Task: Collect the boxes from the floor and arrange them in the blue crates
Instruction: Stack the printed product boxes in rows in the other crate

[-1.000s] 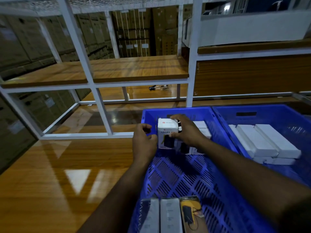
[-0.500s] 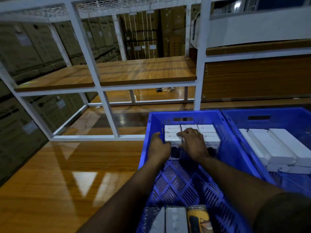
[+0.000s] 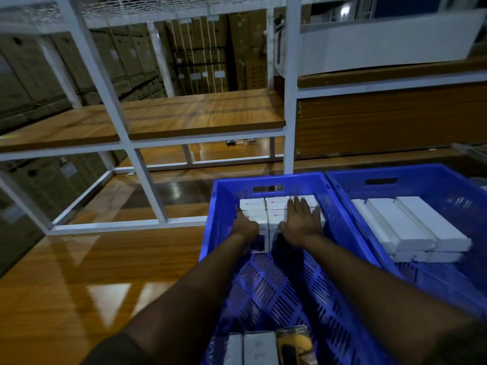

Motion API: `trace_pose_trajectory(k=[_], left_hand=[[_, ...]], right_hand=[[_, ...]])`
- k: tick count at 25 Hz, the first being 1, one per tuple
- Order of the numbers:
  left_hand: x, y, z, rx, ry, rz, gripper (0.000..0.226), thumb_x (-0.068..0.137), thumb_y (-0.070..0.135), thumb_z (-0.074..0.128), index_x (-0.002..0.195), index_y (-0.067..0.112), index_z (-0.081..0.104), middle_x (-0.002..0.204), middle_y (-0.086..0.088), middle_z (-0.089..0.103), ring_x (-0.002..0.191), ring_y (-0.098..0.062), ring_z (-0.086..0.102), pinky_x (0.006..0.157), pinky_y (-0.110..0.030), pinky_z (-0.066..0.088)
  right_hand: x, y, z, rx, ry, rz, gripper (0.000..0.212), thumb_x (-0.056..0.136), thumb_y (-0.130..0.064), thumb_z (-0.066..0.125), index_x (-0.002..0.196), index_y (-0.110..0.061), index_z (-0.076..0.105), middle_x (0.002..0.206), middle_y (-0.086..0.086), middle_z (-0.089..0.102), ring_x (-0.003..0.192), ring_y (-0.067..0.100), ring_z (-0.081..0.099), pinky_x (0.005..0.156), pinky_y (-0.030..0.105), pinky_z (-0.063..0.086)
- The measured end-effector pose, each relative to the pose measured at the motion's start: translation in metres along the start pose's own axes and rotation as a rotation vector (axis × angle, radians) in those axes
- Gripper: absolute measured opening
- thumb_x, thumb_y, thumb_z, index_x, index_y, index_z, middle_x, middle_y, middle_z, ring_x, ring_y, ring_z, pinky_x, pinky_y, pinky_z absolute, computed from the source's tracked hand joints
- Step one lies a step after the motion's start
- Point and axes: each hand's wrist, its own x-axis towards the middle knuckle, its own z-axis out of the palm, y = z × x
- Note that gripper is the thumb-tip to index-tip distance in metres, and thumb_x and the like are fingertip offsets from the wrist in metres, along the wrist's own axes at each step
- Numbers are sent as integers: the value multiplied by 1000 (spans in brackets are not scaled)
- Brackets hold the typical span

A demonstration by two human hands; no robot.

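While the right hand [image 3: 300, 222] is laid flat, fingers straight, on the white boxes [image 3: 276, 206], their left side is touched by the left hand [image 3: 245, 227], grip unclear, inside the blue crate [image 3: 340, 233].

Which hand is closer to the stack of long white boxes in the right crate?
Right. The right hand lies flat on the small white boxes in the left crate, on the side toward the long white boxes. The left hand is farther away, by that crate's left wall.
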Motion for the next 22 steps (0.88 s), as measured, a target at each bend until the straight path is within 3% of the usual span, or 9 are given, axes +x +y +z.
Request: trace_pose_trajectory(k=[3, 8, 12, 14, 19, 22], left_hand=[[28, -13, 12, 15, -17, -13, 90, 68, 29, 43, 154, 15, 23, 149, -20, 44, 129, -42, 49, 109, -53, 43], [-1, 12, 9, 103, 50, -24, 62, 97, 9, 43, 154, 3, 21, 156, -24, 31, 139, -45, 37, 115, -52, 32], [0, 13, 3, 187, -4, -36, 56, 104, 10, 43, 154, 1, 21, 156, -23, 32, 142, -40, 36, 116, -42, 33], [0, 11, -3, 227, -3, -11, 62, 100, 17, 52, 154, 5, 24, 155, -21, 36, 139, -41, 40, 114, -46, 36], [-30, 27, -24, 303, 165, 196, 65, 94, 26, 61, 152, 11, 34, 155, -13, 39, 138, -36, 42, 113, -46, 38], [-53, 33, -40, 311, 176, 300, 62, 95, 30, 63, 148, 8, 38, 149, -16, 45, 135, -34, 46, 111, -42, 40]], right_hand=[[-5, 5, 9, -76, -131, -4, 72, 102, -40, 26, 155, -7, -9, 163, 12, -16, 151, 27, -14, 118, 58, -9], [-4, 7, 12, -100, -114, -59, 74, 101, -39, 27, 154, -4, -11, 162, 13, -18, 150, 26, -18, 117, 58, -12], [-5, 12, 9, -84, -127, -85, 75, 101, -40, 29, 155, -5, -9, 163, 12, -15, 151, 24, -16, 118, 56, -12], [-7, 12, 7, -33, -104, -101, 76, 100, -39, 34, 156, -6, -6, 164, 11, -12, 151, 22, -12, 119, 56, -9], [-26, -8, -10, 143, 127, -170, 73, 94, -31, 55, 155, -10, 19, 163, 7, 15, 150, 22, 11, 123, 44, 6], [-49, -11, -23, 226, 13, -202, 48, 95, -30, 55, 138, -10, 49, 142, 11, 46, 128, 29, 47, 108, 40, 38]])
